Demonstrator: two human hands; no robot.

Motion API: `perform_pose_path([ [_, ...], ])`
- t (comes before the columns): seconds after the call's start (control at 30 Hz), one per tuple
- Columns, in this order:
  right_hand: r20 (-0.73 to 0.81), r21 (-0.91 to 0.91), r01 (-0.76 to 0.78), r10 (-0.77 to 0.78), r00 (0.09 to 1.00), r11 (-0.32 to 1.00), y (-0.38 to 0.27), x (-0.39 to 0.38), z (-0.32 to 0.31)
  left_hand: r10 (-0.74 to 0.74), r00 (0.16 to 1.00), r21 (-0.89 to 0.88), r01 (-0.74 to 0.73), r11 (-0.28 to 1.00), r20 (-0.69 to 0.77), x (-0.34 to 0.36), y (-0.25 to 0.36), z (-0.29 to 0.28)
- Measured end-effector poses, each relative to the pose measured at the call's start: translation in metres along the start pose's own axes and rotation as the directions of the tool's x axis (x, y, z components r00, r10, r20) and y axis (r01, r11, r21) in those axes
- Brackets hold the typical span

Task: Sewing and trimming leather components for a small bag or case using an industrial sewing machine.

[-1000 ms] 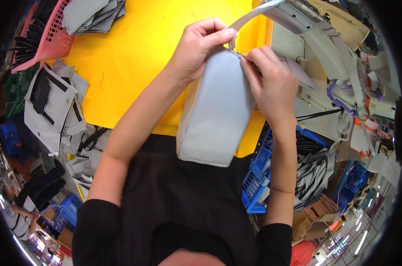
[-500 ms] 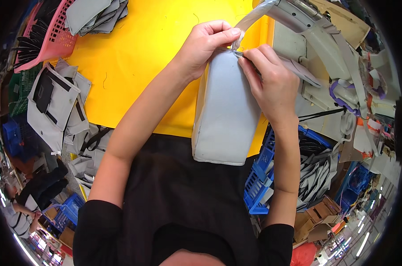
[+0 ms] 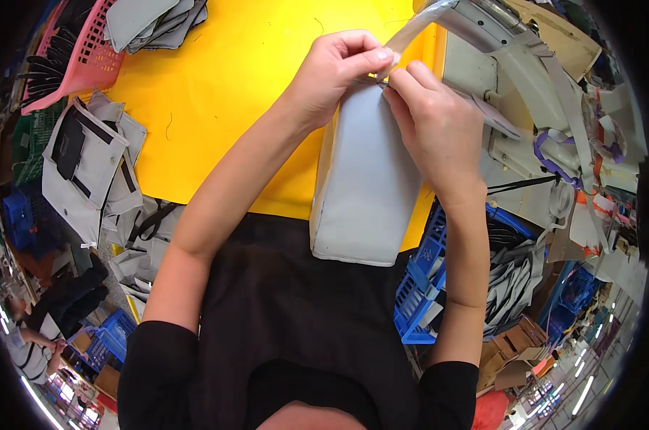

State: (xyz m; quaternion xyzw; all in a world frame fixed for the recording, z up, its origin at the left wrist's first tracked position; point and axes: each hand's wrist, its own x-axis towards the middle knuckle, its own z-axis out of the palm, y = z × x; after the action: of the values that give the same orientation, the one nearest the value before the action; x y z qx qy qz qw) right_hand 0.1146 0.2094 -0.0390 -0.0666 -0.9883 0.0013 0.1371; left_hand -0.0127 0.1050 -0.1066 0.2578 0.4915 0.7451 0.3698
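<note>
A light grey fabric bag body (image 3: 364, 186) lies over the near edge of the yellow table (image 3: 217, 93), its lower end hanging toward my lap. My left hand (image 3: 335, 68) pinches its top edge together with a grey strap (image 3: 417, 29) that arcs up toward the sewing machine (image 3: 511, 64). My right hand (image 3: 432, 122) grips the same top corner from the right, fingertips meeting those of the left hand.
A pink basket (image 3: 74, 61) with grey pieces sits at the far left of the table. Grey and black cut pieces (image 3: 88, 165) are piled to the left. A blue crate (image 3: 428, 287) of grey parts stands to my lower right. Another person (image 3: 31, 344) is at the lower left edge.
The bag has shifted slightly to the right and away from me, with both hands still pinching its top edge at the strap.
</note>
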Motion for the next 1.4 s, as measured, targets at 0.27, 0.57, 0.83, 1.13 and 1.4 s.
perform_pose_path([
  [0.27,-0.04,0.113,-0.011,0.015,0.999,0.994,0.006,-0.006,0.004,0.048,0.995,-0.326,-0.076,0.942,-0.093,-0.006,-0.013,-0.004],
  [0.57,0.027,0.543,-0.153,0.165,0.986,0.825,0.036,-0.027,0.02,0.039,0.998,-0.284,-0.053,0.957,-0.053,0.003,-0.013,-0.011],
  [0.83,0.065,0.66,-0.218,0.235,0.97,0.719,0.038,-0.04,0.03,0.034,0.997,0.312,-0.01,0.95,-0.072,-0.025,-0.007,-0.009],
  [1.13,0.052,0.572,-0.259,0.281,0.958,0.778,0.031,-0.037,0.032,-0.004,1.0,0.519,-0.009,0.855,0.023,-0.029,-0.016,-0.013],
  [1.4,-0.014,0.564,-0.07,0.093,0.996,0.823,0.031,-0.021,0.022,0.035,0.999,0.402,-0.018,0.915,-0.035,-0.037,-0.016,-0.002],
])
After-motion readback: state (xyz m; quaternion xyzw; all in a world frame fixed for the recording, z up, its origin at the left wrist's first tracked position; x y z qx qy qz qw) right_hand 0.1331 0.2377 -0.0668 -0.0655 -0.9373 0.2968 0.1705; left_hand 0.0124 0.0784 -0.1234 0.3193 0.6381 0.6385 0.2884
